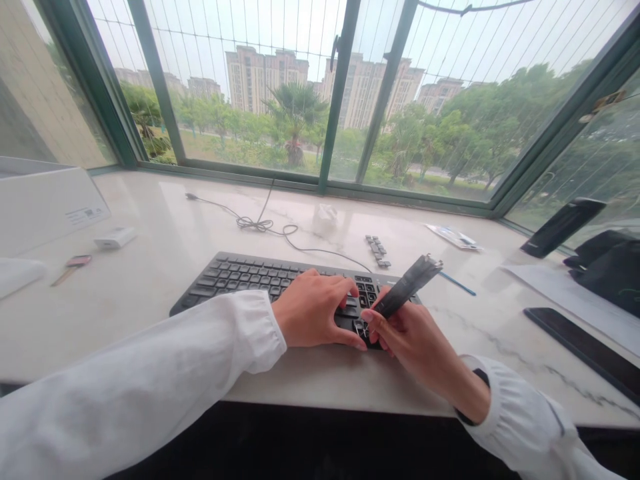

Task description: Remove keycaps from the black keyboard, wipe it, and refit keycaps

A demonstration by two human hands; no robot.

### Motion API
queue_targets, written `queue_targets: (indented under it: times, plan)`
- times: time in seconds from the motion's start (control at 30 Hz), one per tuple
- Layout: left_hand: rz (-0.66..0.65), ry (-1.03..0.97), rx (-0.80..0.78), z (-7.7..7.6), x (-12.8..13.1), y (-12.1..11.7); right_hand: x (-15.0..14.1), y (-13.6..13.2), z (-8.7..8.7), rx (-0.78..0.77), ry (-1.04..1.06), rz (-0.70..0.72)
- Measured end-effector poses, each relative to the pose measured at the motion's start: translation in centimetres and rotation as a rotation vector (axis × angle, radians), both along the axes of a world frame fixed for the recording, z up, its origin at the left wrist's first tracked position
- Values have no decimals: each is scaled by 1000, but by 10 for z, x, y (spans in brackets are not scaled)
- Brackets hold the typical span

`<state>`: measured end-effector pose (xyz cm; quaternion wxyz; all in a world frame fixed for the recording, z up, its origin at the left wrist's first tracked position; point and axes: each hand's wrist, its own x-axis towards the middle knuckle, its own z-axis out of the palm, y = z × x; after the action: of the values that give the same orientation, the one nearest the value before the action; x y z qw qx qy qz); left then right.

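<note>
A black keyboard lies on the marble-patterned surface, its keycaps gone from part of the number pad. My left hand rests palm down over its right half, thumb and fingers apart, the thumb along the front edge. In my right hand is a dark stick-shaped tool, pinched near its lower end and slanting up to the right. That lower end is down at the number pad, mostly hidden by my fingers. Behind the keyboard sit several loose keycaps.
A coiled cable runs behind the keyboard. To the left are a white adapter, a key and a white box. A blue stick, small packets, paper and a dark phone-like slab lie right.
</note>
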<state>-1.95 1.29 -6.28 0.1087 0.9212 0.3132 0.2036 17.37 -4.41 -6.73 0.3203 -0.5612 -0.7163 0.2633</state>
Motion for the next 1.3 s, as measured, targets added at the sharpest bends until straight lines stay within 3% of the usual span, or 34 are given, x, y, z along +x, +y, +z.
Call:
queue_targets:
  times: [0.23,0.5,0.83,1.07,1.3]
  plan:
    - [-13,-3,6,0,-1,1,-7,-4,1,-12,-24,-71]
    - [-18,5,27,-1,-1,2,-15,-9,-9,-53,190,-142]
    - [-36,32,67,-1,-1,3,-19,-8,-3,148,-220,-120]
    - [-42,42,83,0,0,3,-15,0,6,-10,-135,-152]
    - [15,84,150,-10,-5,8,-14,0,2,128,-184,-113]
